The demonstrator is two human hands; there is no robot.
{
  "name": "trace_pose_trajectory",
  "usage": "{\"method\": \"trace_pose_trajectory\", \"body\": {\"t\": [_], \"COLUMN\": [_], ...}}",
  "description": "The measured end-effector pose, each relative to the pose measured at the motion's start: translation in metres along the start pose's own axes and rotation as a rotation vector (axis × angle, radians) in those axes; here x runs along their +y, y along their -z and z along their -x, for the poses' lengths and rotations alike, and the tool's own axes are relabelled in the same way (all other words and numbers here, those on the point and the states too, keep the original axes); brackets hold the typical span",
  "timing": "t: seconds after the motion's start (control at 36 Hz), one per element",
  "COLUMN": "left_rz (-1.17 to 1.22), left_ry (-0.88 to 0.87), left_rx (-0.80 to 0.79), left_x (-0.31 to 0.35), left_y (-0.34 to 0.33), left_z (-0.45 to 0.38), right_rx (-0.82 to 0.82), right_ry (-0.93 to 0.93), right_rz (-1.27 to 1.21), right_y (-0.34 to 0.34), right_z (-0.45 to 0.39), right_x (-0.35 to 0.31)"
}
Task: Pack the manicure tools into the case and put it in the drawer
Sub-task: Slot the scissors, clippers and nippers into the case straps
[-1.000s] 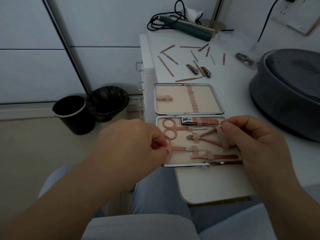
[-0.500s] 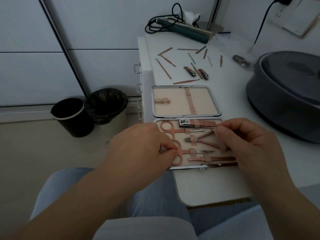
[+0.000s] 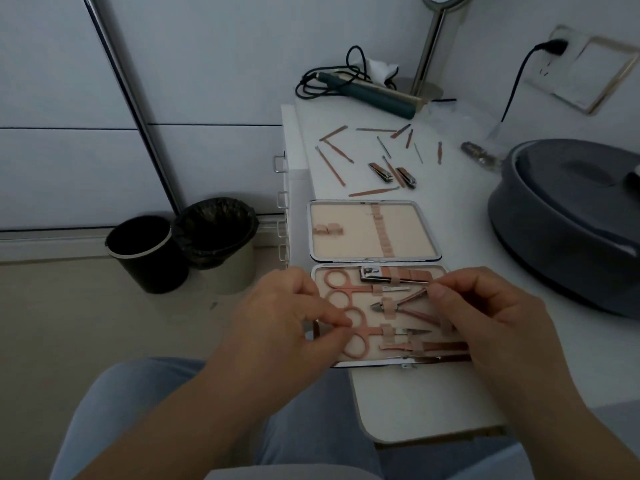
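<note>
The manicure case (image 3: pixel 429 233) lies open on the white desk, its far half empty but for beige straps. The near half holds two rose-gold scissors (image 3: pixel 349 289), a nail clipper (image 3: pixel 388 274), cuticle nippers (image 3: pixel 401 304) and a flat tool under straps. My left hand (image 3: pixel 280 323) pinches the ring handle of the lower scissors (image 3: pixel 356 341). My right hand (image 3: pixel 485 323) pinches something thin, seemingly a strap, at the case's right edge near the nipper handles. Several loose tools (image 3: pixel 381 161) lie farther back, with two small clippers (image 3: pixel 393 173).
A large grey round appliance (image 3: pixel 571 216) fills the desk's right side. A teal device with black cord (image 3: pixel 374 95) and a mirror stand sit at the back. Drawer handles (image 3: pixel 282 199) run down the desk's left face. Two bins (image 3: pixel 180 244) stand on the floor.
The lower scissors slid further right into their strap, the blades now lying flat across the case. My right hand lifted slightly toward the nipper handles. The camera tilted up.
</note>
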State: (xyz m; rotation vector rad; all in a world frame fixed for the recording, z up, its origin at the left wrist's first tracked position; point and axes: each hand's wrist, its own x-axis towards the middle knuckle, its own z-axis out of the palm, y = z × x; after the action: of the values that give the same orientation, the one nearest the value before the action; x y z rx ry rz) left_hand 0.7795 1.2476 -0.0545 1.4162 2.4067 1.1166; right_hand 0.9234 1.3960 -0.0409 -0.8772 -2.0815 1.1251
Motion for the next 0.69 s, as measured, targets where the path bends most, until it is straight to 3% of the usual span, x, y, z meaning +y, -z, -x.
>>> {"method": "trace_pose_trajectory", "body": {"t": [0.42,0.69], "left_rz": [0.037,0.110], "left_ry": [-0.036,-0.034], "left_rx": [-0.008,0.072], "left_x": [0.004,-0.004], "left_y": [-0.004,0.013], "left_z": [-0.003,-0.030], "right_rx": [0.010,-0.172], "right_ry": [-0.040,-0.002], "right_rz": [0.004,0.124], "right_y": [0.002,0.014], "right_z": [0.000,-0.048], "right_x": [-0.001,-0.028]}}
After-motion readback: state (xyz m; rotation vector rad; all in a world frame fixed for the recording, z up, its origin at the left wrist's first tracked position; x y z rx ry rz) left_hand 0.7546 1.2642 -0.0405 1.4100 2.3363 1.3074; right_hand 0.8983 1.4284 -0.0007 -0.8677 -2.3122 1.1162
